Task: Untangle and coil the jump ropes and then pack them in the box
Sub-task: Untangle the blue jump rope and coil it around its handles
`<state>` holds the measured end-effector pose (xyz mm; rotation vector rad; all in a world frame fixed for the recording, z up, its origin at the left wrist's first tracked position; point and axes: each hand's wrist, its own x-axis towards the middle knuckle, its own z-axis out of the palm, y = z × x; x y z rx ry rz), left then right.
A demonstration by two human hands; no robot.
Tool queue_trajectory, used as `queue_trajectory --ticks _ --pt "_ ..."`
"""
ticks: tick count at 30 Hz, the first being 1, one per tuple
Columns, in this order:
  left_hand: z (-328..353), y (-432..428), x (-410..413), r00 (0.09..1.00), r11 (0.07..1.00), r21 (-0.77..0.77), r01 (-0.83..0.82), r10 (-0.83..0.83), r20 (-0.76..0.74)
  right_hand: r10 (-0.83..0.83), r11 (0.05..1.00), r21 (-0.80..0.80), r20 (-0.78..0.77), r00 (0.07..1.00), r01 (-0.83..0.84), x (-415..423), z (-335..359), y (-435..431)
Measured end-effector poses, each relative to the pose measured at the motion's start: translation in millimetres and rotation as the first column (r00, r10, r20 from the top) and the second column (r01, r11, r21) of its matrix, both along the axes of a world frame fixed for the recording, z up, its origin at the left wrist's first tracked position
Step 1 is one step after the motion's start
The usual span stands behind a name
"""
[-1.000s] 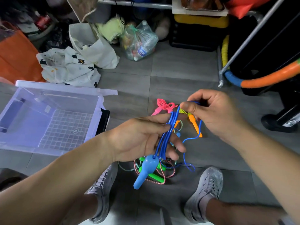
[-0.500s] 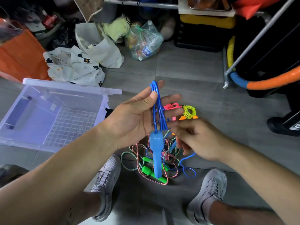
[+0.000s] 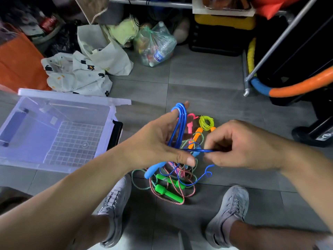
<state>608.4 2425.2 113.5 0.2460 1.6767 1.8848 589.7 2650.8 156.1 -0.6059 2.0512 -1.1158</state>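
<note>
My left hand (image 3: 158,141) holds the blue jump rope (image 3: 180,121) in several loops draped over its fingers, with a blue handle (image 3: 153,169) hanging below the palm. To its right, my right hand (image 3: 239,145) pinches a strand of the same blue rope and pulls it sideways across the loops. On the floor beneath lie a tangle of striped rope with green handles (image 3: 168,193), a coiled yellow rope with orange handles (image 3: 206,123) and a pink rope (image 3: 191,121). The clear plastic box (image 3: 111,112) stands open at left.
My two grey shoes (image 3: 115,208) flank the rope pile. Bags and cloth (image 3: 79,74) lie behind the box. A clear bag of bottles (image 3: 155,46) sits at the back. A metal rack with foam-wrapped tubes (image 3: 297,87) stands at right.
My left hand has turned and dropped slightly, tilting the blue handle leftward. My right hand moved right and now draws a blue strand horizontally across the loops.
</note>
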Motion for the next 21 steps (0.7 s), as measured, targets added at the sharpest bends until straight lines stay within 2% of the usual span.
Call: queue_trajectory --ticks 2,4,5,6,9,11,12,14,16,21 --pt "0.3 2.3 5.2 0.993 0.987 -0.112 0.115 -0.118 -0.02 -0.049 0.996 -0.078 -0.009 0.999 0.048 -4.3 2.2 1.7" --pt "-1.0 4.8 11.4 0.953 0.908 -0.35 0.232 -0.284 -0.104 -0.122 0.986 -0.125 -0.084 0.989 0.111 -8.6 3.4 3.1" --pt "-1.7 6.3 14.9 0.935 0.87 -0.409 0.277 -0.342 -0.094 -0.164 0.979 -0.14 -0.131 0.978 0.146 -10.7 3.7 4.8" --pt "-3.1 8.0 18.4 0.934 0.872 -0.377 0.312 -0.355 -0.047 -0.211 0.97 -0.16 -0.168 0.963 0.185 -13.0 4.9 6.8" --pt "-1.2 11.2 24.3 0.947 0.944 -0.104 0.313 -0.302 0.106 -0.386 0.915 -0.229 -0.248 0.889 0.333 -19.0 7.9 9.3" --pt "0.8 8.0 18.6 0.946 0.956 0.007 0.292 -0.29 0.141 -0.509 0.852 -0.253 -0.201 0.837 0.458 -22.5 0.1 6.1" --pt "3.7 6.7 15.3 0.947 0.957 0.058 0.284 -0.29 0.14 -0.551 0.82 -0.26 -0.12 0.826 0.509 -23.0 -6.1 2.7" --pt "7.8 4.6 10.8 0.943 0.946 0.188 0.264 -0.294 0.154 -0.572 0.794 -0.223 0.038 0.819 0.565 -21.9 -20.8 -4.8" --pt "8.6 2.9 7.9 0.944 0.924 0.314 0.218 -0.281 0.173 -0.563 0.804 -0.149 0.119 0.818 0.575 -16.9 -32.1 -12.9" --pt "1.7 -7.0 -6.5 0.968 0.872 0.486 -0.053 -0.075 0.24 -0.488 0.863 -0.071 0.146 0.861 0.501 1.6 -44.3 -26.7"
